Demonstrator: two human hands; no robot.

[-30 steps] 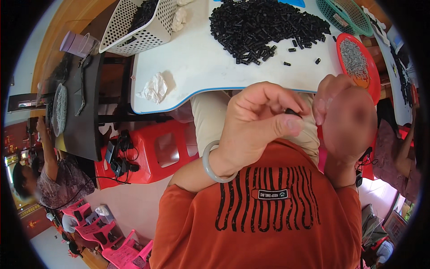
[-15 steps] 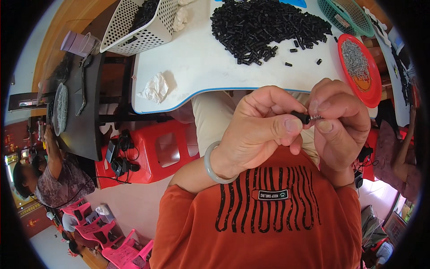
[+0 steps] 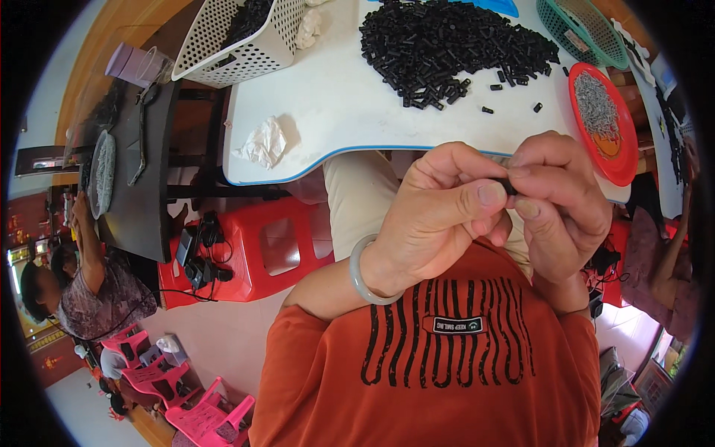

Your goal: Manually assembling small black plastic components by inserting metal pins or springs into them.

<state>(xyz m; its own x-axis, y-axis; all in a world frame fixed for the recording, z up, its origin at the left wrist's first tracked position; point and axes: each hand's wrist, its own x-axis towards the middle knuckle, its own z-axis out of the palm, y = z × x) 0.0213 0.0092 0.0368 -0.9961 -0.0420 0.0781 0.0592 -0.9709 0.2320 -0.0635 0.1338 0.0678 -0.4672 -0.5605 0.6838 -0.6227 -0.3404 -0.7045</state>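
My left hand [image 3: 439,216] and my right hand [image 3: 558,201] meet in front of my orange shirt, fingertips pinched together on one small black tube piece [image 3: 509,186]. Most of the piece is hidden by my thumbs. A pale green bangle [image 3: 361,272] sits on my left wrist. Beyond my hands, on the white table [image 3: 328,112], lies a large heap of the same black pieces [image 3: 447,45], with a few strays near it.
A red plate of small grey metal parts [image 3: 599,119] sits at the table's right edge, a green basket [image 3: 588,30] behind it. A white perforated basket [image 3: 238,37] and crumpled tissue [image 3: 261,141] lie at left. Red stool [image 3: 246,253] below; a person [image 3: 82,283] sits far left.
My right hand came down from beside my face and joined the left; both now pinch the black piece, held slightly lower and closer together.
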